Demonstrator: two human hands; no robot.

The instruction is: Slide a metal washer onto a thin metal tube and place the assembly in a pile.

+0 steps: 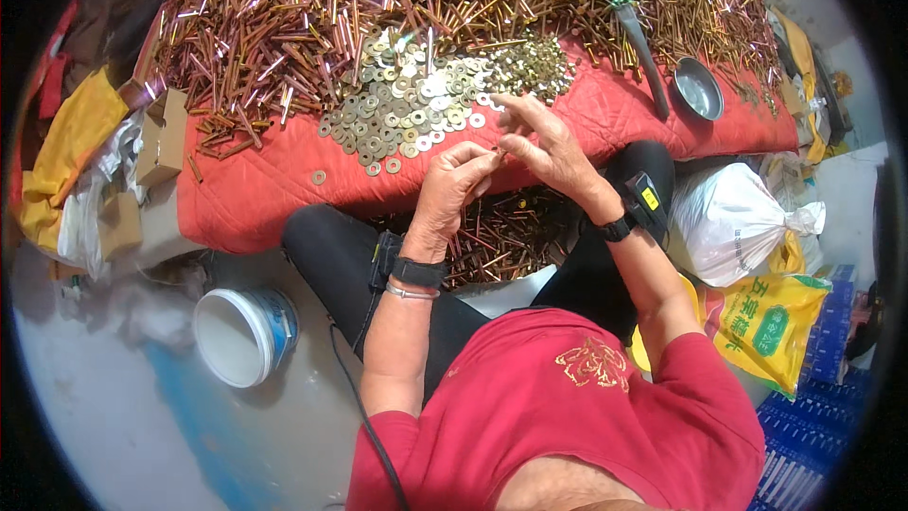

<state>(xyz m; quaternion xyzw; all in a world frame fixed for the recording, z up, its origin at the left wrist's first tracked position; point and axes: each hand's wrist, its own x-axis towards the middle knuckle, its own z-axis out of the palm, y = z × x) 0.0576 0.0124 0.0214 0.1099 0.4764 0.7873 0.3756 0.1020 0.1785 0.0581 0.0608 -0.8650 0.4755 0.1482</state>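
My left hand (pixel 456 182) is closed in a pinch, thumb against fingers, around a tiny dark piece too small to make out. My right hand (pixel 547 147) faces it, fingers apart and bent, with one fingertip close to the pinched piece. Just beyond both hands, flat round metal washers (pixel 383 118) lie spread on a red quilted cloth (pixel 605 118). Beside them is a heap of small nut-like metal pieces (pixel 534 66). Behind rises a large pile of thin copper and gold-coloured metal rods (pixel 312 9). More rods (pixel 501 241) lie below my hands, between my legs.
A dark-handled tool (pixel 643 57) and a round metal bowl (pixel 697 89) rest at the right. A white bucket (pixel 232 336) stands on the floor at left. Cardboard boxes (pixel 163 137) flank the cloth. A tied white bag (pixel 733 224) and yellow packet (pixel 766 326) sit at right.
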